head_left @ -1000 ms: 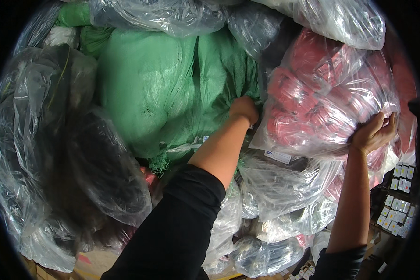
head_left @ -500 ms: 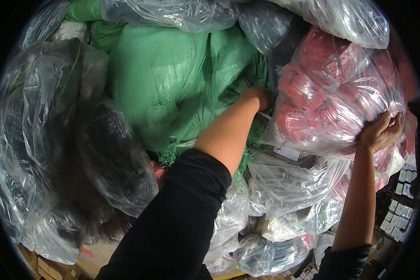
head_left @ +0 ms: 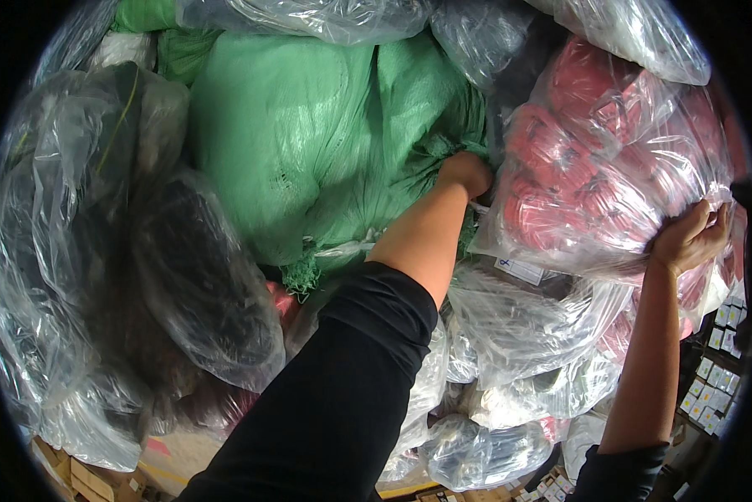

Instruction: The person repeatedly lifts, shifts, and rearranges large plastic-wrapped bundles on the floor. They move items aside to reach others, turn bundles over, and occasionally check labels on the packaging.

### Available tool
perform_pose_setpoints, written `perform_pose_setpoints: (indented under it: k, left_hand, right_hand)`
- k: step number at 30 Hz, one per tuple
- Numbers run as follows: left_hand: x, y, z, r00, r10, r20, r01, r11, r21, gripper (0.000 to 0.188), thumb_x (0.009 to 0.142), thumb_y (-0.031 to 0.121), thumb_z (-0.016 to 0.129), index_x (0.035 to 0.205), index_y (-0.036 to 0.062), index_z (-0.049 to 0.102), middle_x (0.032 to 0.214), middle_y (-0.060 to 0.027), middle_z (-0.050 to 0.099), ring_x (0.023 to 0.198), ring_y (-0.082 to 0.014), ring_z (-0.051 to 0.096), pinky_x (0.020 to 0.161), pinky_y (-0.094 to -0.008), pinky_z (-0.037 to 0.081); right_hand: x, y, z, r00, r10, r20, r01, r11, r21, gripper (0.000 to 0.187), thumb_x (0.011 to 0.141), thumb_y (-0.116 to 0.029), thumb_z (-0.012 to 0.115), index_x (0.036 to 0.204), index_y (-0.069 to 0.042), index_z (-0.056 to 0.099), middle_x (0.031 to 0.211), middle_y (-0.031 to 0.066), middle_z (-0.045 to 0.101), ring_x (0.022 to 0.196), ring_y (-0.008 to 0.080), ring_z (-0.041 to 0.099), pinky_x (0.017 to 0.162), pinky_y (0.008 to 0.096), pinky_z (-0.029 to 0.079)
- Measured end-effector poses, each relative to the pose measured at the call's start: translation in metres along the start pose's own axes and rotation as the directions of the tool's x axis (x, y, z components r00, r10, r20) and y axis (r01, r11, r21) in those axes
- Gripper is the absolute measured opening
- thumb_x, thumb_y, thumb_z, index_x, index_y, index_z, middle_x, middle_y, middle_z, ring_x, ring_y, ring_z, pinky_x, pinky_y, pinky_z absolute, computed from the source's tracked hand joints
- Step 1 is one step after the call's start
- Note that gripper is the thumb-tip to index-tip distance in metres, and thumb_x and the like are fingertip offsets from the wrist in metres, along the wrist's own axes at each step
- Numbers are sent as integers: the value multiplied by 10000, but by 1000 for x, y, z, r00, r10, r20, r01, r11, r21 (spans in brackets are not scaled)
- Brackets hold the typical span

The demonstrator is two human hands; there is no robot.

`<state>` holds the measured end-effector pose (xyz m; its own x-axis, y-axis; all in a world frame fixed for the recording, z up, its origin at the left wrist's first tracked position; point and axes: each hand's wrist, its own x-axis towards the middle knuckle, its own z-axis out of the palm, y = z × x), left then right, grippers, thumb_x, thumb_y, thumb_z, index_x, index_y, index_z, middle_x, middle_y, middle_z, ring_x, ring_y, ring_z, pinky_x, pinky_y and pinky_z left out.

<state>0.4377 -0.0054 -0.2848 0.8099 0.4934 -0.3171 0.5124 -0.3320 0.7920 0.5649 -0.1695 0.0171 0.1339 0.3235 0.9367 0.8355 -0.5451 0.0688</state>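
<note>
A large green woven sack [head_left: 276,142] bulges in the middle of the pile. At its right side my left hand [head_left: 466,174] is closed on the sack's gathered fabric, which creases toward the fist; the fingertips are hidden. Just right of it sits a clear plastic bag [head_left: 560,201] packed with red bundled goods. My right hand [head_left: 692,236] grips this bag's plastic at its right edge, with the fingers curled. Frayed green strands [head_left: 301,278] hang from the sack's lower edge.
Dark goods in clear bags [head_left: 213,276] crowd the left side. More clear bags [head_left: 526,326] lie below the red one, and others [head_left: 309,18] rest along the top. Small white boxes [head_left: 711,393] stand low at the right. Cardboard boxes [head_left: 100,481] show at the lower left.
Both hands appear slightly farther right in the picture. The green sack's fabric is drawn tighter toward my left hand, and my right hand keeps its grip on the red bag.
</note>
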Motion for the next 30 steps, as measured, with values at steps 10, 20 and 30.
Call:
perform_pose_setpoints:
  k: [10, 20, 30]
  left_hand:
    - [-35, 44, -53, 993, 103, 60, -117, 937, 330, 288, 896, 168, 580, 1133, 131, 739, 1217, -112, 697, 1112, -295, 676, 901, -387, 562]
    - [-5, -10, -28, 882, 278, 382, -425, 818, 387, 393, 995, 284, 415, 1314, 241, 640, 1231, -137, 664, 1119, -298, 645, 914, -389, 533]
    - [-35, -8, -35, 855, -158, 493, 504, 477, -720, 635, 918, 337, 688, 1408, -17, 493, 1386, -189, 563, 1247, -332, 560, 978, -487, 500]
  right_hand:
    - [2, 5, -4, 1000, 9, 23, -8, 1000, -30, 755, 896, -524, 572, 1282, 124, 553, 1235, 284, 560, 1203, 392, 517, 1068, 465, 377]
    - [3, -8, -7, 980, 182, 86, -184, 983, 14, 748, 881, -468, 581, 1259, 176, 542, 1160, 306, 587, 1174, 409, 535, 1059, 459, 385]
    - [0, 0, -4, 983, 165, 81, -169, 985, 39, 792, 889, -516, 568, 1314, 150, 511, 1226, 290, 518, 1177, 377, 491, 1064, 451, 363]
